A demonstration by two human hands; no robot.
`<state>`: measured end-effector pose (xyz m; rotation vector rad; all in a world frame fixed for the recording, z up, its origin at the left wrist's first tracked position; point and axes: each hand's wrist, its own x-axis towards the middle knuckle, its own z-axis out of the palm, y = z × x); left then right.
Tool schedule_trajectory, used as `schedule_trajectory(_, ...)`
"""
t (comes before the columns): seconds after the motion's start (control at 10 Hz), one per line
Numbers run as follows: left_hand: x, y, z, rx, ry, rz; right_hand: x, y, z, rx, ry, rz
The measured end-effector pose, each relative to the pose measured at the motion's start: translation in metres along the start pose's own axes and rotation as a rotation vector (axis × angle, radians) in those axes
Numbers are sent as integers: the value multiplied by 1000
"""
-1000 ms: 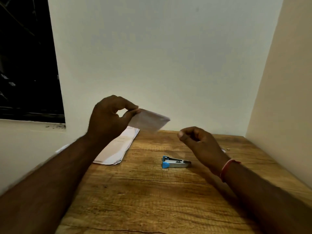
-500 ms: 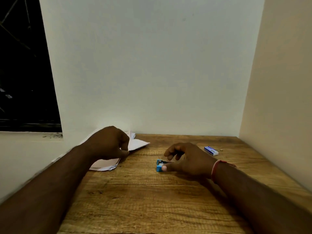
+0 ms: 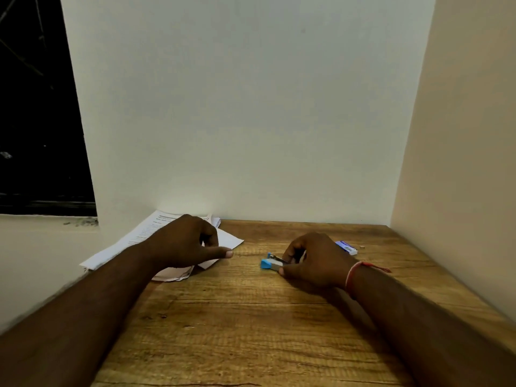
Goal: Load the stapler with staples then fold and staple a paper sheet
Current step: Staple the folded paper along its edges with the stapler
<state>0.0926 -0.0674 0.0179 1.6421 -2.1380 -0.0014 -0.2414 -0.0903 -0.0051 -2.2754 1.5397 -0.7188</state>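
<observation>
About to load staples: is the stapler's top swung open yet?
Cannot tell. The stapler lies on the table, blue front tips slightly apart; the right hand covers its rear.

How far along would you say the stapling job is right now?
Nothing looks finished for certain. In hand: the right hand grips the blue stapler on the table, the staple box lying behind it; whether it is loaded cannot be told. The left hand rests on the top sheet. No staple shows, so stapling remains.
</observation>
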Motion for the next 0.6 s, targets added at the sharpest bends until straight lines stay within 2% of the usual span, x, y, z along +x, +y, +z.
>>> schedule_trajectory(0.1, -2, 11, 9, -33, 82, -29, 5, 8, -6, -125, 161, 150)
schedule_trajectory(0.3, -5, 34, 31, 29, 164, 68, 14, 37, -21, -319, 225, 312)
schedule_trajectory(0.4, -5, 39, 42, 101, 168, 63, 15, 46, -21, -340, 218, 360)
schedule_trajectory(0.5, -3, 40, 47, 134, 171, 55, 16, 48, -20, -386, 250, 366)
schedule_trajectory(0.6, -2, 40, 54, 123, 166, 26, 11, 42, -5, -508, 354, 259)
